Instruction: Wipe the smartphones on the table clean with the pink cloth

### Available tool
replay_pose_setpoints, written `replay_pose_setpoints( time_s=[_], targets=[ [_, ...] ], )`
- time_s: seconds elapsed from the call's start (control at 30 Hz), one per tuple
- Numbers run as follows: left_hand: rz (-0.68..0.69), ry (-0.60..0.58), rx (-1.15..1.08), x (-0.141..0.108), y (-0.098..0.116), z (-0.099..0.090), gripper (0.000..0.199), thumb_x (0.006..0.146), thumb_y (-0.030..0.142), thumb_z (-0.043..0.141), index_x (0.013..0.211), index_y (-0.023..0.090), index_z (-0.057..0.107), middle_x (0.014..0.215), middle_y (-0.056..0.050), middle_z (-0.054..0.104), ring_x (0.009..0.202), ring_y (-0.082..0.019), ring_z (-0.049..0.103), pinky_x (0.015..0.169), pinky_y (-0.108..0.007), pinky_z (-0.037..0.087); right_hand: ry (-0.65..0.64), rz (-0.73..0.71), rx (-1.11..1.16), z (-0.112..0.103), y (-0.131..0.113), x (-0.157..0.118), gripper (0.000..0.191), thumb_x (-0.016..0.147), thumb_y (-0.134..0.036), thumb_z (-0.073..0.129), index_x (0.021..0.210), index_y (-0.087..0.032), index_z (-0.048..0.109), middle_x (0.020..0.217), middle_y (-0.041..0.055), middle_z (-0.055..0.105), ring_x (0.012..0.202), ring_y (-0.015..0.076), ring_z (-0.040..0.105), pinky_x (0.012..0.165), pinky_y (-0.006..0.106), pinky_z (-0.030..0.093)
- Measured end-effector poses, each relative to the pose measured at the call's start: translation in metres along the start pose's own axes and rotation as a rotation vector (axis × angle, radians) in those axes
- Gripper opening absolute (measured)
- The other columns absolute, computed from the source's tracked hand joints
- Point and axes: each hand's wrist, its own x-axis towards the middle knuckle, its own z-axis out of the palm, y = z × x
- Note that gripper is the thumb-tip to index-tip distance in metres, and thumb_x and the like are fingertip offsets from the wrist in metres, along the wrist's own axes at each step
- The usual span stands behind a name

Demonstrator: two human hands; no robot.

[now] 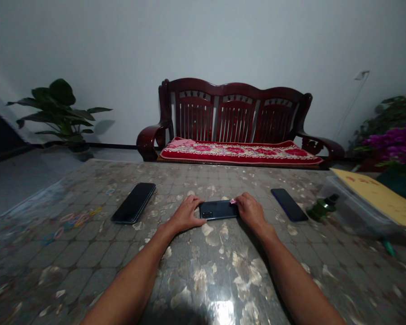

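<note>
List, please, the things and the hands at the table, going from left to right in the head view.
Rubber bands, large black phone, left hand, phone showing its rear cameras, right hand, blue-edged phone, green bottle, clear plastic box.

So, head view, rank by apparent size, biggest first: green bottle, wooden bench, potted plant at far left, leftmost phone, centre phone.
1. wooden bench
2. potted plant
3. leftmost phone and centre phone: too close to call
4. green bottle
</note>
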Motion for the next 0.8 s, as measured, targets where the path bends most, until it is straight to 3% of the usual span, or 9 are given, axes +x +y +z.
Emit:
replay_pose_setpoints(
  time_s=[0.23, 0.5, 0.7, 0.8],
  targets=[
    [-0.01, -0.011, 0.008, 0.001, 0.002, -0.002, 0.06, 0.066, 0.03, 0.084, 0.122, 0.019, 0.068, 0.123, -0.012, 0.06, 0.12, -0.032, 0.057, 0.109, -0.043, 0.044, -0.018, -0.041, 0.018, 0.002, -0.004, -0.003, 0.027, 0.102, -0.017, 0.048, 0.107, -0.02, 0.074, 0.105, 0.0076, 0.067, 0.097, 0.0177, 0.062, 0.078, 0.024, 0.038],
    [-0.013, -0.016, 0.022, 0.001, 0.002, -0.002, 0.06, 0.066, 0.03, 0.084, 0.123, 0.019, 0.068, 0.122, -0.011, 0.06, 0.119, -0.031, 0.058, 0.108, -0.043, 0.045, -0.125, -0.106, -0.01, -0.006, -0.015, -0.005, 0.027, 0.101, -0.019, 0.047, 0.111, -0.02, 0.073, 0.11, 0.0089, 0.067, 0.099, 0.0191, 0.062, 0.08, 0.025, 0.039],
    [-0.016, -0.019, 0.022, 0.001, 0.002, -0.003, 0.059, 0.066, 0.031, 0.084, 0.122, 0.019, 0.067, 0.124, -0.011, 0.06, 0.119, -0.031, 0.058, 0.108, -0.042, 0.044, -0.066, -0.039, -0.01, -0.007, -0.013, -0.013, 0.026, 0.1, -0.016, 0.049, 0.107, -0.019, 0.073, 0.107, 0.009, 0.067, 0.101, 0.02, 0.062, 0.081, 0.025, 0.039],
    [-0.019, -0.023, 0.022, 0.001, 0.003, -0.003, 0.059, 0.067, 0.03, 0.084, 0.122, 0.019, 0.067, 0.123, -0.012, 0.06, 0.119, -0.031, 0.057, 0.108, -0.042, 0.044, -0.045, -0.095, 0.05, 0.001, -0.022, -0.02, 0.026, 0.099, -0.014, 0.049, 0.107, -0.02, 0.073, 0.106, 0.0079, 0.067, 0.099, 0.0188, 0.061, 0.082, 0.025, 0.04]
  ],
)
